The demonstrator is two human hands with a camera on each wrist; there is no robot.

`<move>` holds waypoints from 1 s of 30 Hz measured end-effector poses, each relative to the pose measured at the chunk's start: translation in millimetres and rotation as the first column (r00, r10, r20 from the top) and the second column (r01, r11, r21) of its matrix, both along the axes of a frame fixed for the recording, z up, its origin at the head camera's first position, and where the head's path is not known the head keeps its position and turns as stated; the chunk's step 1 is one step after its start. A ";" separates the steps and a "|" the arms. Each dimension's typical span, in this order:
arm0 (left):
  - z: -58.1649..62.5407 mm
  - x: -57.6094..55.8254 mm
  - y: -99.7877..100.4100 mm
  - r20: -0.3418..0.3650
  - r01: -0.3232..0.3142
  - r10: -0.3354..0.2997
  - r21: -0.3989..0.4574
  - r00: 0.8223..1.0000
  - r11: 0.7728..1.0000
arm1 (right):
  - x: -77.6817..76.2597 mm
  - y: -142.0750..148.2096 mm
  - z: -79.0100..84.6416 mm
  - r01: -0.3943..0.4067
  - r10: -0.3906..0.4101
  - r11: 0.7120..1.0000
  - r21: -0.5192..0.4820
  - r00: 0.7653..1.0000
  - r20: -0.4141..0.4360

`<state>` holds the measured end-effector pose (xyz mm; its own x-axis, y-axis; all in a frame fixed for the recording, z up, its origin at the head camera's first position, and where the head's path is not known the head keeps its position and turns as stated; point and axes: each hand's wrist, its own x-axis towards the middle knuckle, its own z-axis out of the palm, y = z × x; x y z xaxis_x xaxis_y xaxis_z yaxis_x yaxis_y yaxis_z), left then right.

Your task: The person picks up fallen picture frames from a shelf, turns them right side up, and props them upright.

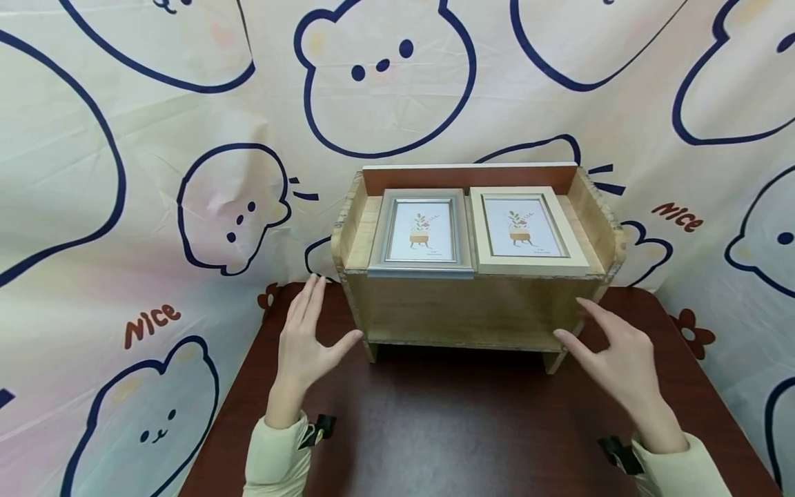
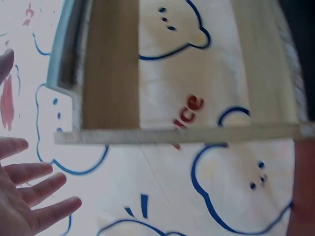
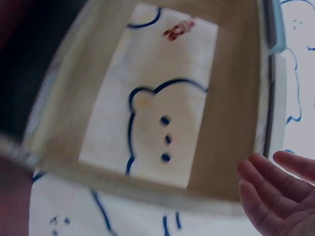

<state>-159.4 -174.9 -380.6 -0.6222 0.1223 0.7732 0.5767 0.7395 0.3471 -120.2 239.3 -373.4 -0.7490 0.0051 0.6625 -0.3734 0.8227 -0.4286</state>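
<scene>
A small wooden shelf (image 1: pixel 456 310) stands on the table, with raised side boards and a brown back strip. Two picture frames lie next to each other on its top board: a silver-grey picture frame (image 1: pixel 421 231) on the left and a cream picture frame (image 1: pixel 526 230) on the right. Both show a potted plant print. My left hand (image 1: pixel 306 348) is off the shelf's left side, fingers straight and thumb spread. At the right side my right hand (image 1: pixel 624 359) has its fingertips close to the side board, thumb apart. Neither palm holds anything.
The dark brown table (image 1: pixel 459 428) extends in front of the shelf. Behind and at both sides hangs a pale cloth (image 1: pixel 385 117) printed with blue bear outlines. Through the shelf's open compartment (image 2: pixel 110 73), the cloth shows in the left wrist view.
</scene>
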 end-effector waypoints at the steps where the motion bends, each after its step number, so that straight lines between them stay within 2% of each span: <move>1: 2.9 -1.3 2.6 0.000 0.015 -0.015 0.017 1.000 1.000 | -3.1 -4.2 2.8 -0.026 0.026 1.000 -0.015 1.000 -0.006; 4: 11.1 -6.6 10.2 -0.011 0.065 -0.064 0.069 0.998 0.996 | -11.7 -16.9 10.6 -0.098 0.098 0.992 -0.077 0.995 -0.002; 8: 21.4 -14.4 19.4 -0.009 0.140 -0.141 0.140 0.990 0.980 | -21.2 -33.8 20.0 -0.181 0.190 0.967 -0.179 0.981 0.033; 12: 30.1 -21.1 27.1 0.033 0.181 -0.192 0.207 0.981 0.961 | -29.0 -49.0 26.4 -0.242 0.264 0.944 -0.226 0.962 0.073; 19: 36.6 -30.4 38.0 0.114 0.212 -0.261 0.324 0.959 0.922 | -40.5 -72.7 32.4 -0.330 0.370 0.901 -0.280 0.923 0.104; 22: 38.4 -33.5 42.3 0.148 0.206 -0.270 0.343 0.951 0.916 | -44.8 -81.5 34.3 -0.349 0.398 0.886 -0.305 0.910 0.116; 26: 41.0 -36.8 48.3 0.184 0.191 -0.271 0.362 0.945 0.912 | -49.4 -90.9 35.6 -0.357 0.416 0.875 -0.326 0.900 0.132; 30: 42.2 -40.4 53.2 0.223 0.187 -0.305 0.432 0.926 0.882 | -52.5 -98.9 35.8 -0.359 0.428 0.867 -0.346 0.891 0.148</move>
